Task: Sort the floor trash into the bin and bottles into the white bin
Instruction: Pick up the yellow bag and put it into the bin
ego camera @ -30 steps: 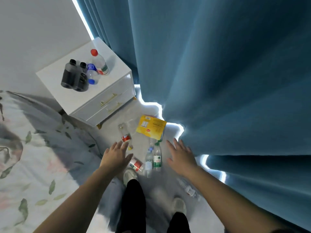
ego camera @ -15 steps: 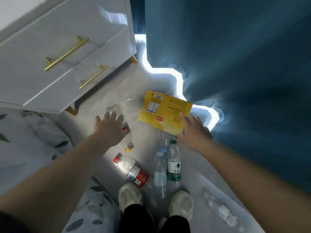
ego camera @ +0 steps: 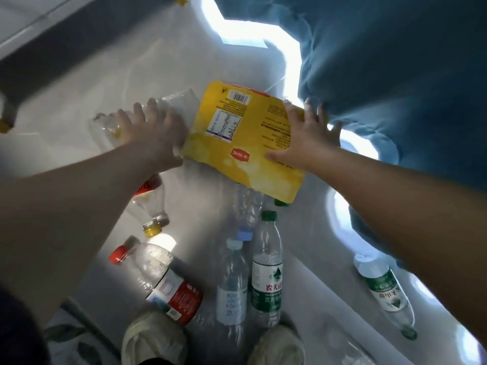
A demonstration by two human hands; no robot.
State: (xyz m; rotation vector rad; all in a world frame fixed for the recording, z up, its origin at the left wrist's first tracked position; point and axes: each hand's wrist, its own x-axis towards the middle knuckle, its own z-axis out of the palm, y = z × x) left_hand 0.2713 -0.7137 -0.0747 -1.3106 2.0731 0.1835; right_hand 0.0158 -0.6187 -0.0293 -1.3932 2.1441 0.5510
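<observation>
Now both hands have dropped to floor level: my right hand [ego camera: 305,138] lies spread, flat on the yellow packet [ego camera: 245,143], not yet closed; my left hand [ego camera: 155,127] splays over a clear bottle [ego camera: 174,101]. More bottles [ego camera: 266,267] remain by my shoes.

Eight plastic bottles are lying on the floor for certain:
- one clear bottle [ego camera: 168,104] with no label showing
- one yellow-capped bottle [ego camera: 151,206]
- one red-capped bottle [ego camera: 163,280]
- one crumpled blue-capped bottle [ego camera: 246,206]
- one pale-blue-capped bottle [ego camera: 232,288]
- one green-capped bottle [ego camera: 266,275]
- one bottle showing only as a second green cap [ego camera: 281,203]
- one green-labelled bottle [ego camera: 384,288] lying apart on the right

A blurred clear shape by the bottom edge may be making a ninth. One yellow packet [ego camera: 245,143] is lying among them. Two bare hands are reaching in, the left hand [ego camera: 150,133] and the right hand [ego camera: 308,138]. Two pale shoes [ego camera: 155,338] are showing below. Two gold furniture feet [ego camera: 5,125] are peeking in.
</observation>
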